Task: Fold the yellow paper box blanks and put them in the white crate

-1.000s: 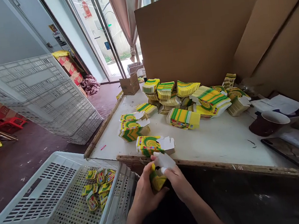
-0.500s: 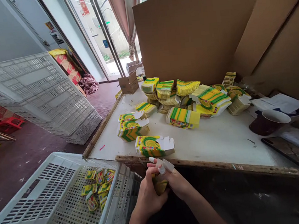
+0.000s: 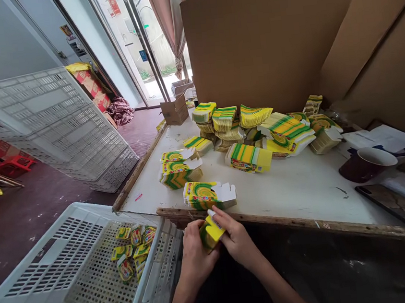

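Note:
A small yellow carton (image 3: 213, 231) is held between both hands just in front of the table edge. My left hand (image 3: 197, 248) wraps round its left side and lower end. The fingers of my right hand (image 3: 233, 239) press on its right side and upper end, where a yellow flap shows; a white covering is on one fingertip. Right behind the hands, a stack of flat yellow-green cartons (image 3: 203, 195) lies at the table's edge. A second stack (image 3: 178, 168) stands a little farther back.
More carton stacks (image 3: 248, 157) lie across the white table (image 3: 293, 185). A dark mug (image 3: 366, 165) and a phone (image 3: 392, 206) are at the right. At lower left, a white crate (image 3: 64, 252) holds several filled yellow packs (image 3: 126, 269). Tall stacked crates (image 3: 72, 121) stand behind it.
The carton has turned so its yellow flap faces up between the hands, and the white flaps that stuck up are no longer seen. The right fingers have moved onto its upper end.

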Motion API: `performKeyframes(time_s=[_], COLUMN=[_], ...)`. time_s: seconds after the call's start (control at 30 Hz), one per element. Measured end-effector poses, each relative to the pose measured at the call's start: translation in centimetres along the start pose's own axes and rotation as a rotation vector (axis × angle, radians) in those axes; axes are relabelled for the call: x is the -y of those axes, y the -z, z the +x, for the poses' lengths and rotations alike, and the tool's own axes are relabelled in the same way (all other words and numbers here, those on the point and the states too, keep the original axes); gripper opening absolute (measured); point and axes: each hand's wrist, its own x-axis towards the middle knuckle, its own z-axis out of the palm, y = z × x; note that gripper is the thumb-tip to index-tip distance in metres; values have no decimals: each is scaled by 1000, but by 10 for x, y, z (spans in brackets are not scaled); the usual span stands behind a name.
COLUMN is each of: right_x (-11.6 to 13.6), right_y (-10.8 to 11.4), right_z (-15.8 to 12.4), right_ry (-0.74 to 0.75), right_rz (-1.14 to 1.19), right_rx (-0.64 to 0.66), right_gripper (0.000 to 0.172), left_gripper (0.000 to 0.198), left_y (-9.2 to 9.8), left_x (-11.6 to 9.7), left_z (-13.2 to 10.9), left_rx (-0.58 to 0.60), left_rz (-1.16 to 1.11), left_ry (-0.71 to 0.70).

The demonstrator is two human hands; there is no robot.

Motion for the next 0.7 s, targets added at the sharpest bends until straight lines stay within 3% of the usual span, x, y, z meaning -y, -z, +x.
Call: performKeyframes(time_s=[0.13,0.33,0.47,0.57,0.7], right_x=[-1,10,13,12,11], right_y=[6,18,28,18,-6], right_z=[-2,1,7,9,11], right_ry=[22,32,81,70,23], right_rz=[-81,-198,-198,-151,-47], right_rx=[136,224,249,149,21], right_gripper=[54,22,15,24,58], left_gripper=[41,39,40,38,42], left_y=[15,31,36,34,38], left_x=[-1,-5,-12,-15,-5], left_z=[4,8,13,16,15], left_rx=[11,125,154,113,74], left_rz=[9,-58,-43,-8,-24], left_ry=[-35,-30,-41,-55,-19])
